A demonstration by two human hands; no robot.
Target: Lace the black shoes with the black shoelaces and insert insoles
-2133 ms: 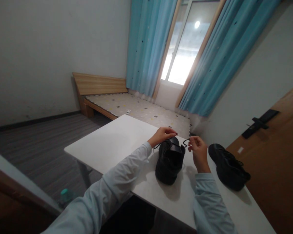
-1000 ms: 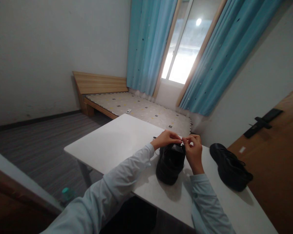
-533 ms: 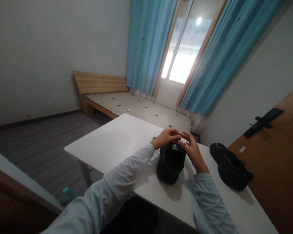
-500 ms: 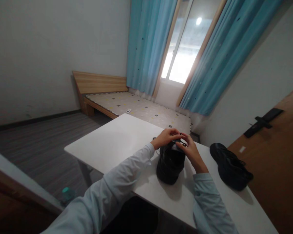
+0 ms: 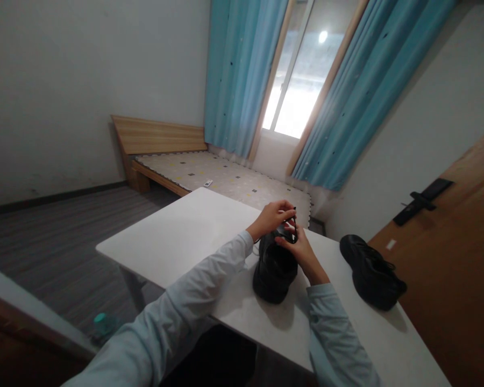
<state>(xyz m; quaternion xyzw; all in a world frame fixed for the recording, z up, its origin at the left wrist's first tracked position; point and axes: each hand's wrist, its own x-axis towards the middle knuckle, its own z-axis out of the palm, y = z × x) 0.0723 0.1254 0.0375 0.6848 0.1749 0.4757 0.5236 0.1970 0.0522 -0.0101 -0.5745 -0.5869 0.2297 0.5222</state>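
Observation:
A black shoe (image 5: 272, 277) stands upright on the white table (image 5: 177, 231), its heel towards me. Above its front part, my left hand (image 5: 275, 217) pinches a black shoelace (image 5: 295, 223) between thumb and fingers. The lace runs from those fingertips down to my right hand (image 5: 300, 246), at the right side of the shoe opening. The right fingers are curled against the lace and the shoe's tongue area. My hands cover most of the shoe's front and lacing. A second black shoe (image 5: 371, 271) lies farther right on the table.
Beyond the table is a bed (image 5: 221, 174) with a bare patterned mattress and a small white object (image 5: 208, 183) on it. A wooden door (image 5: 447, 258) stands at the right. On the floor at the left is a bottle with a green cap (image 5: 100, 318).
My left hand has risen slightly with the lace, which now stretches more upright between the hands. My right hand has dropped nearer the shoe opening. The whole view has shifted a little.

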